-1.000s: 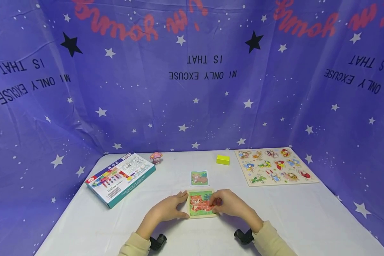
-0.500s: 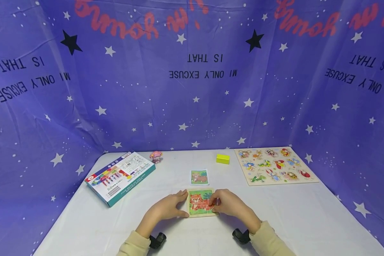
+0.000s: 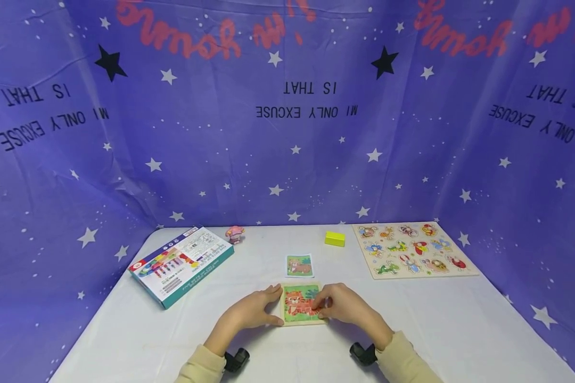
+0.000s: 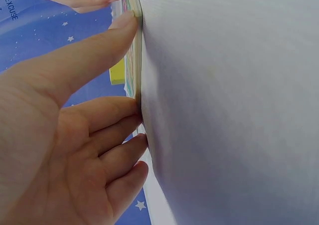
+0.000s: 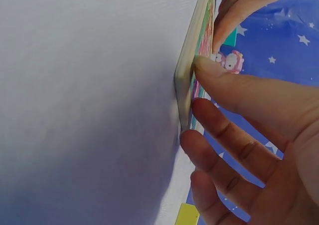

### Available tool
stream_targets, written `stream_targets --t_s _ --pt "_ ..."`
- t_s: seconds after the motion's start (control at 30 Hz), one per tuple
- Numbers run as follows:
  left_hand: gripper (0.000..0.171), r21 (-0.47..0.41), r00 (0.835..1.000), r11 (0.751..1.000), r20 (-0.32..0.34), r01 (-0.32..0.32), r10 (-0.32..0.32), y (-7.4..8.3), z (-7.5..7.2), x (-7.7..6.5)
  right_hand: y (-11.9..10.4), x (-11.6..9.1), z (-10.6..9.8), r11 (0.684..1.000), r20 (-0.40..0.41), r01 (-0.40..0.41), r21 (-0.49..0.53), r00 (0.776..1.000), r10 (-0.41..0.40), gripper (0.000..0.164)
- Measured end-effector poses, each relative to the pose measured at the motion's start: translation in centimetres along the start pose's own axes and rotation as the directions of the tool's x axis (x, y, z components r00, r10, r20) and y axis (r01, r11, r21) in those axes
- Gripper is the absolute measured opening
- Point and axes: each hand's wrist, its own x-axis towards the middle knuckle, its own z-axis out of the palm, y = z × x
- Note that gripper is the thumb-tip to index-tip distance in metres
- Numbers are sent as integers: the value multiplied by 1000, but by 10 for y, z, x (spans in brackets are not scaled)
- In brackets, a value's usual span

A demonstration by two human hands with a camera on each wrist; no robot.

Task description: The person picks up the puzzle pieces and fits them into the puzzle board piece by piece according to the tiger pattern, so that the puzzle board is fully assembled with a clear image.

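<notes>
A small wooden tiger jigsaw puzzle (image 3: 298, 306) lies flat in its frame on the white table. My left hand (image 3: 253, 311) rests against its left edge, thumb at the near corner and nearly straight fingers higher up; in the left wrist view the thumb tip and fingertips meet the board's side. On the opposite side my right hand (image 3: 344, 306) has curled fingers, with thumb and index finger close together on the puzzle's right part. The right wrist view shows the thumb (image 5: 214, 70) on the board's face and a finger at its edge. Some pieces are hidden beneath these fingers.
A picture card (image 3: 299, 265) lies just behind the puzzle. Farther back are a yellow block (image 3: 334, 239) and a pink figurine (image 3: 235, 234). A flat toy box (image 3: 181, 267) is at left, an insect peg puzzle board (image 3: 413, 249) at right. A starry purple cloth (image 3: 249, 175) encloses the table.
Both hands stay at the puzzle with hardly any visible movement. The head view shifts very slightly.
</notes>
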Motion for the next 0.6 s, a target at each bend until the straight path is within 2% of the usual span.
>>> stream_targets --t_s 0.2,0.37,0.47,0.6 --pt "83 1 1000 1000 3 -4 4 1 2 1 1 -1 0 1000 2 2 -9 1000 -2 17" --pt "82 6 1000 1000 4 -6 6 0 1 2 9 -1 0 998 -9 57 12 998 -57 17" --pt "82 17 1000 1000 2 -10 10 -1 -1 3 14 -2 -1 996 -54 90 18 995 -89 16" --pt "81 21 1000 1000 -13 -11 12 -2 -5 3 17 -4 -3 995 -165 103 -3 981 -102 15"
